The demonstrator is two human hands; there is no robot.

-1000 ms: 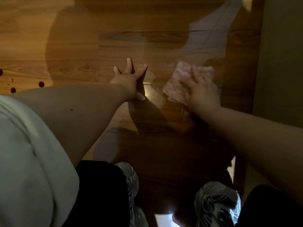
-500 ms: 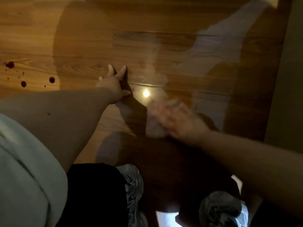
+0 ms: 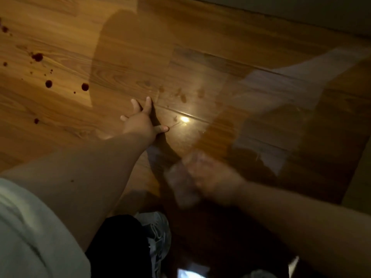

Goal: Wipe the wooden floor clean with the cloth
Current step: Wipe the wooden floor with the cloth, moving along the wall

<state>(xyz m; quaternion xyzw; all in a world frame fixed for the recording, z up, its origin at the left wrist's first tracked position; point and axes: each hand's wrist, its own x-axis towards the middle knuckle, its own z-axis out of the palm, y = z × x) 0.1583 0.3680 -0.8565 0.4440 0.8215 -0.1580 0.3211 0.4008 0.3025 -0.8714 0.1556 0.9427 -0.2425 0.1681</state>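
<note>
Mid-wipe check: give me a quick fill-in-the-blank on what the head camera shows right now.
1. The left hand lies flat on the wooden floor, fingers ___.
2. The dark red drops lie on the ___ side of that hand.
3. The cloth and the right hand look ___, unlike the sharp left hand.
Missing words: spread; left; blurred.

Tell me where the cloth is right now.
In the head view the cloth is just right of centre, blurred, under the right hand on the wooden floor, below the left hand that presses the floor and just above the grey shoe.
</note>
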